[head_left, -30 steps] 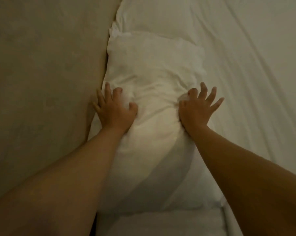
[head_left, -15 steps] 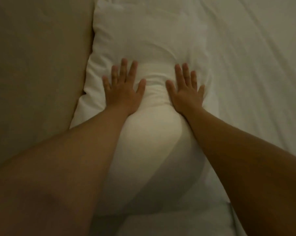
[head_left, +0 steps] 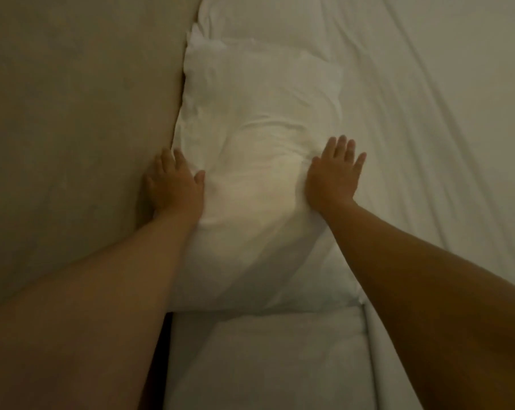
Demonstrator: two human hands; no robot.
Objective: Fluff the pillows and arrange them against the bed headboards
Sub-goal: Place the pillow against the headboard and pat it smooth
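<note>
A white pillow (head_left: 256,184) in a soft, creased cotton-like case lies lengthwise along the beige headboard (head_left: 72,113), its left edge touching the smooth, matte padded surface. The pillow is plump and rounded between the hands, with fine wrinkles fanning across its middle. The left hand (head_left: 174,184) presses on the pillow's left edge, just beside the headboard, fingers curled down into the gap and blurred; it clasps nothing that can be seen. The right hand (head_left: 333,173) lies flat and open on the pillow's right side, fingers spread, pointing far. To the right stretches a white bedsheet (head_left: 427,128) with long diagonal folds. At the near edge, the mattress side (head_left: 265,365) shows under taut white fabric.
</note>
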